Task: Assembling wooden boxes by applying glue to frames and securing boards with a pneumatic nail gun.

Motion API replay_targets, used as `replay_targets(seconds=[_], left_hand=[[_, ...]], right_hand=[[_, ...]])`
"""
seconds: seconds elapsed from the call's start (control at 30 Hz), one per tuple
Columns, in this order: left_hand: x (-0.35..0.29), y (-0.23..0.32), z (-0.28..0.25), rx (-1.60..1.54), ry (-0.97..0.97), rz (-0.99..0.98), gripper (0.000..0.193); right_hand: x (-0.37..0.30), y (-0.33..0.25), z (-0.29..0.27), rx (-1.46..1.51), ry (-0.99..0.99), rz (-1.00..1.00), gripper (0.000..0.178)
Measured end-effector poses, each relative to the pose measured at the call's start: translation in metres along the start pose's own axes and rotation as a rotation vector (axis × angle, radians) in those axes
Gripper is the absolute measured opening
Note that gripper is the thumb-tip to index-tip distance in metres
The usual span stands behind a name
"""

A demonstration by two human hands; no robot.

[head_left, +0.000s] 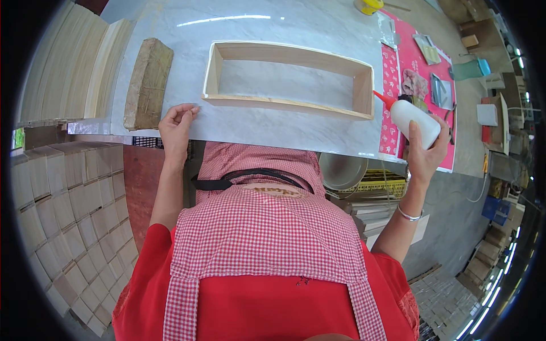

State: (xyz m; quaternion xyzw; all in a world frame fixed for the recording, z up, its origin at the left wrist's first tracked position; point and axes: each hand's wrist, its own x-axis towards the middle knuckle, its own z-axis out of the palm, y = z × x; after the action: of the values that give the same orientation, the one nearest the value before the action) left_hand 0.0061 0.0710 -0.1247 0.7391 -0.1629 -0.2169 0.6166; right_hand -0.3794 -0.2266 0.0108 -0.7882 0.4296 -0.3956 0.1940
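Note:
A long rectangular wooden frame stands on the marble-patterned tabletop, which shows through its middle. A white line runs along its far, left and right upper edges. My right hand grips a white squeeze bottle with a red nozzle. The bottle is tilted, its nozzle tip at the frame's right end; whether it touches is hard to tell. My left hand rests near the table's front edge, left of the frame and apart from it. Its fingers are curled together, with nothing visible in them.
A rough wooden block lies beyond my left hand. Tall stacks of thin boards rise at the left. On the right, a pink patterned sheet carries a crumpled cloth and small trays. A yellow tub stands at the far edge.

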Motion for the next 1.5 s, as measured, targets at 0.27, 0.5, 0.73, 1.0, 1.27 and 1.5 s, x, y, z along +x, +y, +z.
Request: replay_targets(seconds=[0.27,0.5,0.73,1.0,1.27,1.5], left_hand=[[-0.001,0.002,0.002,-0.018,-0.003,0.006,0.016],[-0.001,-0.005,0.000,-0.092,0.050,0.100,0.017],[-0.003,-0.005,0.001,-0.157,0.099,0.074,0.017],[-0.004,-0.001,0.000,-0.164,0.029,0.086,0.014],[-0.003,-0.002,0.001,-0.181,0.014,0.093,0.018],[-0.003,-0.003,0.001,-0.145,0.002,0.111,0.019]], right_hand=[[-0.032,-0.011,-0.026,0.050,-0.053,0.110,0.043],[-0.044,-0.051,0.033,0.381,-0.087,0.268,0.046],[-0.049,-0.128,0.149,0.596,-0.314,-0.021,0.049],[-0.042,-0.153,0.168,0.530,-0.410,-0.081,0.047],[-0.034,-0.134,0.141,0.410,-0.350,-0.148,0.045],[-0.032,-0.107,0.098,0.294,-0.304,-0.128,0.046]])
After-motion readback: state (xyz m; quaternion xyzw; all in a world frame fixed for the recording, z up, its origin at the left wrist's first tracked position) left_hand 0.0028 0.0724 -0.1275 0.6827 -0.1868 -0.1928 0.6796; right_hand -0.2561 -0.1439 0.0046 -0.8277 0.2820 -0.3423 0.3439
